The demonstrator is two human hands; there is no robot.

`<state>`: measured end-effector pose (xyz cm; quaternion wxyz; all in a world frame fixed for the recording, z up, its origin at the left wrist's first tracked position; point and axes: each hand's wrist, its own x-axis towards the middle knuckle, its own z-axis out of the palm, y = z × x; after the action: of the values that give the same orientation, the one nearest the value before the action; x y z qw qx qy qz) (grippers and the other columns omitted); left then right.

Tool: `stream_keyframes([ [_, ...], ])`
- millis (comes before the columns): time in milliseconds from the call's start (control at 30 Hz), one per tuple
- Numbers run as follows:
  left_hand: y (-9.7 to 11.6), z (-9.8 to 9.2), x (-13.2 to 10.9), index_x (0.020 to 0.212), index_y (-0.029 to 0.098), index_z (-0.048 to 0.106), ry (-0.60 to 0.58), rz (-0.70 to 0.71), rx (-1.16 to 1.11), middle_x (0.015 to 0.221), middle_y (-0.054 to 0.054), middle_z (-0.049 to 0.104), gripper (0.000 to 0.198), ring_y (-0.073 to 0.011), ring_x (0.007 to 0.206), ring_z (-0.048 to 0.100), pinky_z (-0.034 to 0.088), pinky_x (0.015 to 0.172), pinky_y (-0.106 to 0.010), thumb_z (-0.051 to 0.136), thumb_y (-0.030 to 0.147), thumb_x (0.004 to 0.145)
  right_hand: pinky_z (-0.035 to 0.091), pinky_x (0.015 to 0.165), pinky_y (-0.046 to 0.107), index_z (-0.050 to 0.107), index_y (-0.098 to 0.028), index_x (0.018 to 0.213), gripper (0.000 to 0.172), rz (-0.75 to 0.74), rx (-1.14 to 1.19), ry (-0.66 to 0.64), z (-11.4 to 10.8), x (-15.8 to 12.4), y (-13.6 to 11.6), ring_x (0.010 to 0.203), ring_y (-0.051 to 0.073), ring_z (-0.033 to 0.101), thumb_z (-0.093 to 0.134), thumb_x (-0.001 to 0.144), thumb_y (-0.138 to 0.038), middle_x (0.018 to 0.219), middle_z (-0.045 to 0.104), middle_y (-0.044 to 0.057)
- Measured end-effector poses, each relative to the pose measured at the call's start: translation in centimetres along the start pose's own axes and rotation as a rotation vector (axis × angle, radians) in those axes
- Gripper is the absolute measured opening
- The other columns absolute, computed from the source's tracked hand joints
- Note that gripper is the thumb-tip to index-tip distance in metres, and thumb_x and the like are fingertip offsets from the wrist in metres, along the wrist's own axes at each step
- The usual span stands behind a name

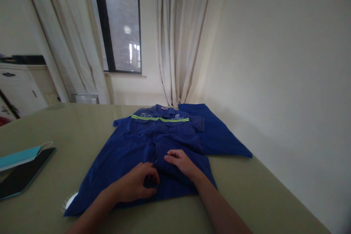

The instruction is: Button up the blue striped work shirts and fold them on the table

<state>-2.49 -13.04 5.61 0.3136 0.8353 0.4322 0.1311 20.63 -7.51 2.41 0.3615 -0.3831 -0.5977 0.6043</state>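
A dark blue work jacket with a yellow-green reflective stripe lies spread flat on the olive table, collar away from me. My left hand is curled at the lower front opening, its fingers pinching the fabric edge. My right hand rests just right of it, fingers bent and pressed on the same front edge. A second blue garment lies partly under the jacket's right side.
A black tablet with a light blue face mask on it lies at the table's left. A white round object peeks from under the jacket's lower left corner. Curtains, a window and a white cabinet stand beyond.
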Motion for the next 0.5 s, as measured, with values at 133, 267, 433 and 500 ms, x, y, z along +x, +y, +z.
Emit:
stream_keyframes([
  [133, -0.5, 0.0, 0.4, 0.093, 0.022, 0.070, 0.132, 0.057, -0.105, 0.089, 0.002, 0.070, 0.014, -0.0160, 0.084, 0.063, 0.047, 0.078, -0.025, 0.069, 0.022, 0.079, 0.033, 0.058, 0.024, 0.060, -0.018, 0.071, 0.044, -0.078, -0.014, 0.123, -0.1, 0.0, -0.7, 0.059, 0.010, 0.042, 0.081, 0.071, -0.056, 0.064, 0.051, -0.005],
  [267, -0.7, -0.2, 0.8, 0.102, 0.024, 0.073, 0.219, 0.057, -0.263, 0.093, 0.001, 0.075, 0.017, -0.0164, 0.087, 0.067, 0.048, 0.079, -0.025, 0.070, 0.032, 0.087, 0.034, 0.057, 0.025, 0.063, -0.018, 0.075, 0.032, -0.226, -0.168, 0.335, 0.4, -0.6, -1.8, 0.060, 0.011, 0.044, 0.079, 0.074, -0.046, 0.065, 0.052, -0.005],
  [433, -0.8, 0.0, 1.3, 0.095, 0.024, 0.076, 0.295, 0.065, -0.323, 0.092, 0.001, 0.076, 0.013, -0.0168, 0.089, 0.069, 0.049, 0.082, -0.025, 0.065, 0.031, 0.092, 0.032, 0.056, 0.024, 0.061, -0.019, 0.073, 0.021, -0.311, -0.429, 0.279, 2.5, -1.9, -2.6, 0.059, 0.011, 0.044, 0.069, 0.082, -0.036, 0.063, 0.051, -0.004],
  [500, -0.8, 0.1, 1.3, 0.092, 0.024, 0.077, 0.334, 0.094, -0.314, 0.091, 0.000, 0.076, 0.014, -0.0165, 0.088, 0.069, 0.049, 0.084, -0.025, 0.064, 0.029, 0.092, 0.030, 0.055, 0.024, 0.057, -0.019, 0.068, 0.023, -0.326, -0.516, 0.266, 3.2, -2.1, -2.6, 0.057, 0.011, 0.042, 0.066, 0.084, -0.033, 0.060, 0.047, -0.005],
])
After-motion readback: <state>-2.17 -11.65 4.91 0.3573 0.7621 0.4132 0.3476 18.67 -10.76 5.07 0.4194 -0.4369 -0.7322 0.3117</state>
